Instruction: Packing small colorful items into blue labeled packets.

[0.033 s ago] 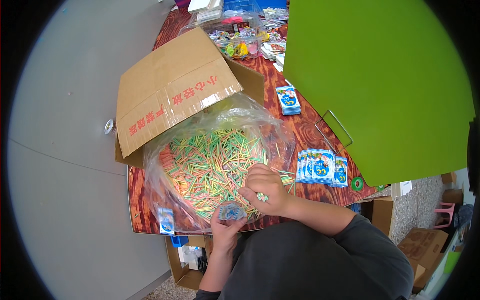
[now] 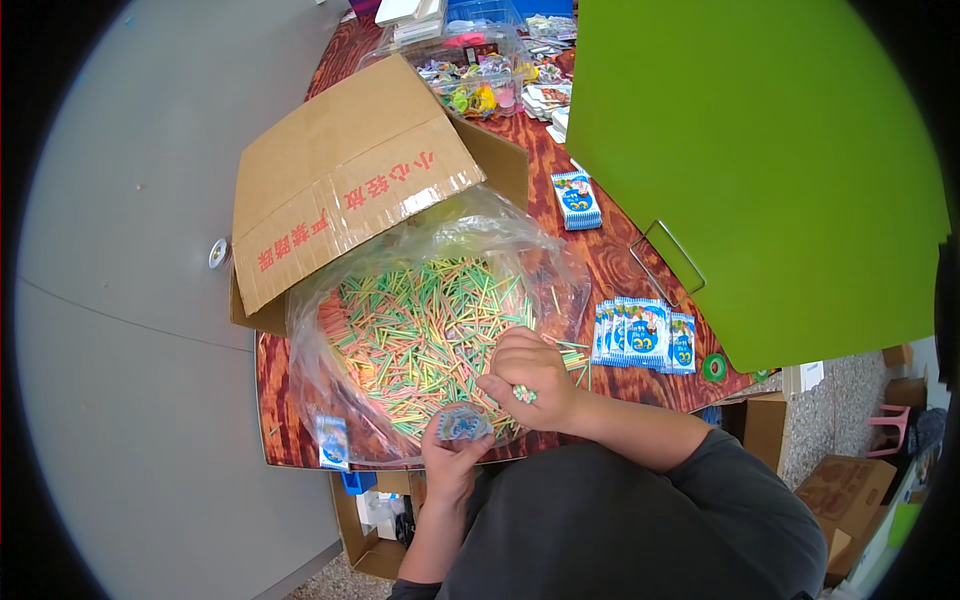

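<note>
- The left hand grips a small clear packet with blue print between thumb and fingers, at the near edge of the pile; how wide the packet's mouth stands is too small to tell.
- The right hand is closed around a bundle of thin pastel sticks, their cut ends showing at the fist, above the pile and just right of the packet.
- Loose sticks, green, yellow and pink, fill a clear plastic bag on the red-brown table, partly under a tilted cardboard carton.
- Filled-looking blue-and-white packets lie fanned to the right, beyond the right wrist.
- Good handling here likely means a firm but gentle fist, since such thin sticks look easy to snap.
- Keeping the ends even and parallel should stop strays slipping out.
- A light pinch near the packet's rim would probably avoid crushing its mouth.
</note>
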`<state>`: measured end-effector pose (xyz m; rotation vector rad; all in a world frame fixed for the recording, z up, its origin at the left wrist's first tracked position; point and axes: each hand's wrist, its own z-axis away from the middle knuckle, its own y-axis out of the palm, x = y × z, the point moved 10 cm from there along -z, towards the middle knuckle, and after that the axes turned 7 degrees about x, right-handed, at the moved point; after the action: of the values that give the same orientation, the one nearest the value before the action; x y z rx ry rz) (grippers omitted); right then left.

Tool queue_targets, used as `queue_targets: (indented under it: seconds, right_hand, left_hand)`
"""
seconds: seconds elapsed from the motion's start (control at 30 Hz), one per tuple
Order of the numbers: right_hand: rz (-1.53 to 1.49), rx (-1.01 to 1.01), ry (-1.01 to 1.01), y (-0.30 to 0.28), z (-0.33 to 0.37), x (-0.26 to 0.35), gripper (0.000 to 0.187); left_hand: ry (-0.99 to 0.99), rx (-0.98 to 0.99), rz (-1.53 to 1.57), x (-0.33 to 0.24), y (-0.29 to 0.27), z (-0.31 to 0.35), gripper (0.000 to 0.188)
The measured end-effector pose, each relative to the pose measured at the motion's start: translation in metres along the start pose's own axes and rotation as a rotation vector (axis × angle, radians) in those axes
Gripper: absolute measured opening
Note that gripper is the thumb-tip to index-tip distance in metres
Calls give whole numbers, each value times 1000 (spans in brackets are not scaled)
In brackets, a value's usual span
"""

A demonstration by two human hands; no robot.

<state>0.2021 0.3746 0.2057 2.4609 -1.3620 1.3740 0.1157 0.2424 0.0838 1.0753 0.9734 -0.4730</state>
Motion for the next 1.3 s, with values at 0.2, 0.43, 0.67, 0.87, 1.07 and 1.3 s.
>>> queue_targets:
  seconds: [0.2,0.43,0.67,0.87,1.07,1.3]
  right_hand:
    - [3,-6,4,-1,1,-2,23]
    - [5,-3,4,-1,2,-2,21]
    - [-106,14,88,1,2,-7,19]
    - [-840,140,514,15,-5,-15,45]
    - [-912,265,555,38,2,-14,36]
    - [-864,317,531,39,3,-13,38]
  left_hand:
    - [-25,-20,8,1,2,0,44]
    - [-47,-18,3,3,1,-1,43]
    - [28,-2,-105,4,-7,-4,43]
    - [203,-20,-441,-17,-2,-9,44]
    - [204,16,-577,-19,5,-8,45]
    - [164,47,-514,-13,8,-8,47]
